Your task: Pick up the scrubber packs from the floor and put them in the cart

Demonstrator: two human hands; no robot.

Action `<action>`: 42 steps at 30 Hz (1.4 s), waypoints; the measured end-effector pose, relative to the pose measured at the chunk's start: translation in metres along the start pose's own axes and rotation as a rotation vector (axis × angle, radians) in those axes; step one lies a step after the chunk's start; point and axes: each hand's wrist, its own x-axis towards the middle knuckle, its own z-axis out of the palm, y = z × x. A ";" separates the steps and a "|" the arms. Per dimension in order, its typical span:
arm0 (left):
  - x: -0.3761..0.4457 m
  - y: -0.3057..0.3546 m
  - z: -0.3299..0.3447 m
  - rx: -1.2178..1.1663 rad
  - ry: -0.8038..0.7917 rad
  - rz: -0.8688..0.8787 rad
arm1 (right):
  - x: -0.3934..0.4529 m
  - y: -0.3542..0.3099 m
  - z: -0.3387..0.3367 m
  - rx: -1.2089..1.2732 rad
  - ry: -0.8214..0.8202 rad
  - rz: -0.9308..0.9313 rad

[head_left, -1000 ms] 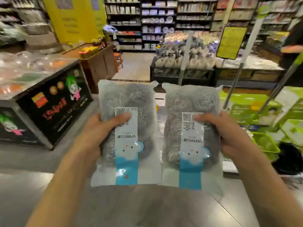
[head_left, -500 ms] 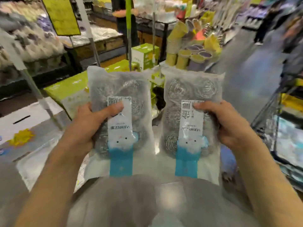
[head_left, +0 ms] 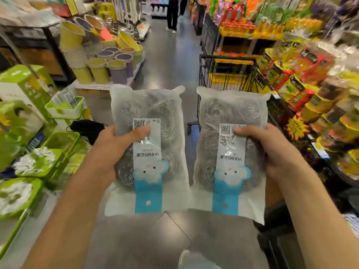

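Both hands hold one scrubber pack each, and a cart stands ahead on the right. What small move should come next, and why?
Probably carry both packs forward and to the right, toward the cart. The left hand grips the left pack and the right hand grips the right pack, so nothing is left to pick up in view. The cart's black wire basket stands beyond the right pack, not yet under either pack.

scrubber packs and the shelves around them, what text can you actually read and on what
"yunlei" plus characters I cannot read, printed upside down on the label of the left scrubber pack
"yunlei", same brand line, upside down on the right scrubber pack
"6" with a small mark, at the left pack's label top
Shelf packets and price tags: too blurred to read
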 end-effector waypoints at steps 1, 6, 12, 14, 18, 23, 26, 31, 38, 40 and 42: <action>0.010 -0.002 0.019 0.002 -0.023 -0.014 | 0.007 -0.002 -0.017 0.005 0.035 -0.003; 0.057 -0.014 0.111 0.015 -0.139 -0.047 | 0.039 -0.013 -0.094 0.023 0.170 -0.016; 0.111 -0.019 0.188 0.043 -0.240 -0.087 | 0.085 -0.025 -0.155 0.041 0.246 -0.013; 0.134 -0.020 0.207 0.058 -0.261 -0.101 | 0.105 -0.028 -0.168 0.039 0.259 -0.007; 0.186 -0.026 0.247 0.069 -0.299 -0.156 | 0.154 -0.033 -0.190 0.042 0.281 0.020; 0.270 -0.034 0.298 0.070 -0.329 -0.197 | 0.235 -0.040 -0.214 -0.004 0.321 0.056; 0.322 -0.033 0.328 0.065 -0.337 -0.233 | 0.286 -0.050 -0.225 -0.017 0.331 0.094; 0.392 -0.032 0.374 0.047 -0.349 -0.272 | 0.366 -0.069 -0.248 -0.031 0.316 0.120; 0.479 -0.047 0.426 0.073 -0.331 -0.323 | 0.473 -0.069 -0.292 -0.052 0.318 0.171; 0.501 -0.055 0.443 0.069 -0.302 -0.340 | 0.505 -0.066 -0.304 -0.047 0.304 0.182; 0.526 -0.065 0.462 0.062 -0.277 -0.367 | 0.542 -0.063 -0.318 -0.043 0.279 0.193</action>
